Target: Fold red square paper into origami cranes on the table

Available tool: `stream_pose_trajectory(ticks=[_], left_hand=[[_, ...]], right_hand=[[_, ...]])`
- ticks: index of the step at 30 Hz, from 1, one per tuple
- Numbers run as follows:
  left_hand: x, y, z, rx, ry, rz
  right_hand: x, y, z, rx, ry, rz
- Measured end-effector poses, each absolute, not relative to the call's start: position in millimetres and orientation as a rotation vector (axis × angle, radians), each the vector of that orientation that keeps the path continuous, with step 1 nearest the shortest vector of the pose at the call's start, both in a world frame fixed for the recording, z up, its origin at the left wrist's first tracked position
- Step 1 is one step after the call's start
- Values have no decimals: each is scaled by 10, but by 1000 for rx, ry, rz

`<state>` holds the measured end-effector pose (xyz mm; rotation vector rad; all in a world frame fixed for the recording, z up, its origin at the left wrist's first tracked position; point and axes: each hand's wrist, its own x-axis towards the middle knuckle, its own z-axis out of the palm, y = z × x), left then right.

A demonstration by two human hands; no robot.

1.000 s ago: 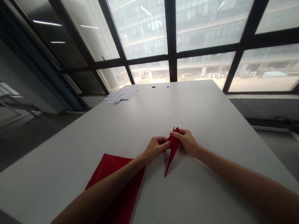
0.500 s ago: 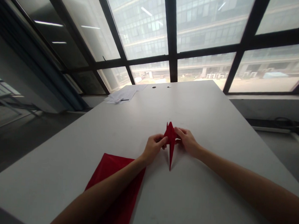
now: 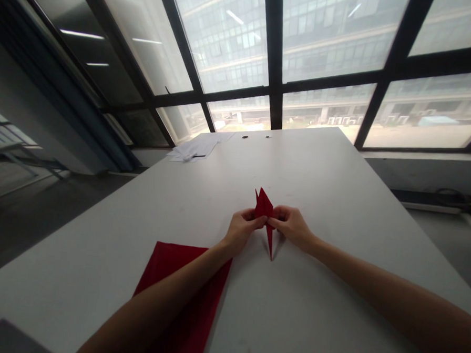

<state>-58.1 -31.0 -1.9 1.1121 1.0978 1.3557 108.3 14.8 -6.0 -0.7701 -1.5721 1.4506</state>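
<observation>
A piece of folded red paper (image 3: 264, 203) is held between my two hands over the middle of the white table (image 3: 311, 307). Its narrow point aims down toward me, and two tips stick up at the far end. My left hand (image 3: 244, 227) pinches it from the left, thumb on the near face. From the right, my right hand (image 3: 290, 224) grips it too, with the thumb close to the left thumb. Under my left forearm lies a larger red sheet (image 3: 180, 255), partly hidden by the arm.
White papers (image 3: 197, 145) with a dark pen (image 3: 199, 156) on them rest at the table's far left corner. Two small dark holes (image 3: 245, 137) show near the far edge. Large windows (image 3: 227, 39) rise behind the table, and a dark curtain (image 3: 85, 105) hangs at left.
My right thumb has moved from the paper's right edge onto its near face, beside my left thumb. The folded paper has tilted, its top leaning left. The view has shifted slightly.
</observation>
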Motion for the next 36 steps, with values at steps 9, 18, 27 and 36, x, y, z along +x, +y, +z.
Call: stream_pose_trajectory(ticks=[9,18,27,36], left_hand=[[-619,-272,-20,885,1067,1500],[-639,-264,-12,797,1000,1465],[-533,-317,3,1038,1220,1514],[-582,-311,-5,1140,1312,1447]], right_hand=[[1103,153,-83,-693,-1646,1225],[1115,79,-63,-625,-1830,1108],[1103,79,-131,-803,-1941,723],[1208,148,-78,-760,-2116,329]])
